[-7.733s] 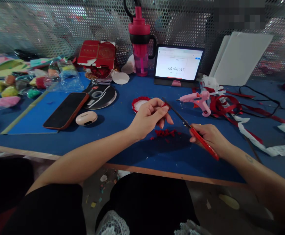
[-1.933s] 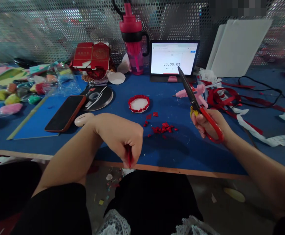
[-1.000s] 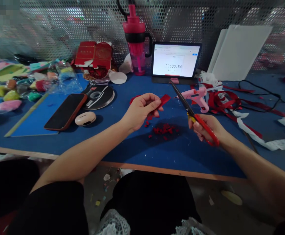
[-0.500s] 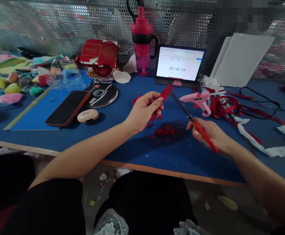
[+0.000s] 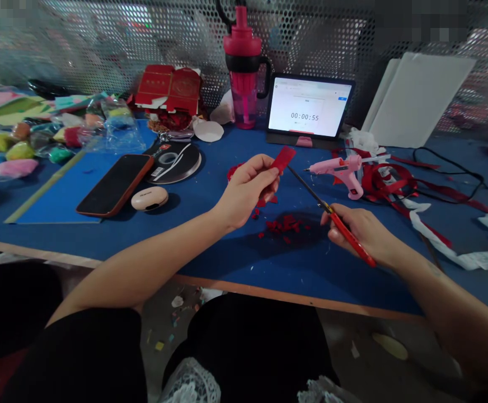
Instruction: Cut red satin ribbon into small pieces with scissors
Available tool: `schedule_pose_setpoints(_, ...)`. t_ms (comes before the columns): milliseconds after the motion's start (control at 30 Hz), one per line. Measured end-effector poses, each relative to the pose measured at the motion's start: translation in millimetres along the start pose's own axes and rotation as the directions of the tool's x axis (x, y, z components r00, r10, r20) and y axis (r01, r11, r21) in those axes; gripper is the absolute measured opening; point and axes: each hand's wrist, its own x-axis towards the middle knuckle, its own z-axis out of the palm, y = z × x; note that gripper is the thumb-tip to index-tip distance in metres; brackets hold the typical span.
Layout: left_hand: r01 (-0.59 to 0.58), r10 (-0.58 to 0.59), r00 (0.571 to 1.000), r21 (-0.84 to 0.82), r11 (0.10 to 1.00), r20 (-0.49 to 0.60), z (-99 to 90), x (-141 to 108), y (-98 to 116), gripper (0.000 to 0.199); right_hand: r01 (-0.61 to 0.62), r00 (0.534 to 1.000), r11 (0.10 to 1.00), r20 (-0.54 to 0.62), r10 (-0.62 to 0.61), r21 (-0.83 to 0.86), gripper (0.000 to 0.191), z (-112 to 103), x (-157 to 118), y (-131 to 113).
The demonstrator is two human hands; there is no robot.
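Status: my left grip [image 5: 246, 187] pinches a remaining red strip [image 5: 283, 159]; my right grip [image 5: 364, 232] clenches red-handled scissors [image 5: 309, 191]. Cut red snippets [image 5: 285, 225] lie piled on the tabletop [image 5: 210, 252].

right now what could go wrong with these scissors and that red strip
The tips of the red-handled scissors in the right hand point toward the left hand and the red strip it pinches, so a careless snip might nick a finger. The pink hot glue gun lies close beyond the blades and could get bumped. The loose red snippets could get scattered by a moving wrist.
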Motion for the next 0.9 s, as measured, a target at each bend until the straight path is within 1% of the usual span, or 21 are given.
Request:
schedule_pose_setpoints(100, 0.063, -0.066, 0.996, 0.051, 0.997, 0.063, 3.5, -2.9, -1.1, 0.014, -0.001, 1.0, 1.0, 0.001, 0.001, -0.011, 0.057, 0.7, 0.0, -0.7)
schedule_pose_setpoints(267, 0.085, -0.095, 0.99, 0.096, 0.992, 0.106, 6.8, -6.6, -1.4, 0.013, 0.013, 1.0, 1.0, 0.022, -0.013, -0.024, 0.06, 0.1, 0.2, -3.1)
schedule_pose_setpoints(367, 0.073, -0.085, 0.989, 0.104, 0.992, 0.119, 5.9, -6.6, -1.9, 0.012, 0.0, 0.999, 1.0, 0.044, 0.001, -0.022, 0.061, -1.1, 0.4, -5.0)
schedule_pose_setpoints(533, 0.005, -0.024, 0.989, 0.133, 0.991, 0.145, 3.4, -5.1, -5.7, 0.013, -0.008, 0.999, 1.0, 0.047, 0.007, 0.006, 0.064, -1.6, 0.8, -4.4)
schedule_pose_setpoints(733, 0.009, -0.031, 0.988, 0.142, 0.99, 0.154, 3.2, -5.1, -7.9, 0.017, -0.013, 0.999, 0.992, 0.035, 0.009, 0.123, 0.062, -0.1, 0.3, -1.5)
schedule_pose_setpoints(900, -0.012, -0.013, 0.983, 0.133, 0.991, 0.185, 3.1, -5.8, -6.7, 0.015, -0.016, 0.999, 0.99, 0.038, 0.01, 0.143, 0.056, 2.0, 0.3, -0.3)
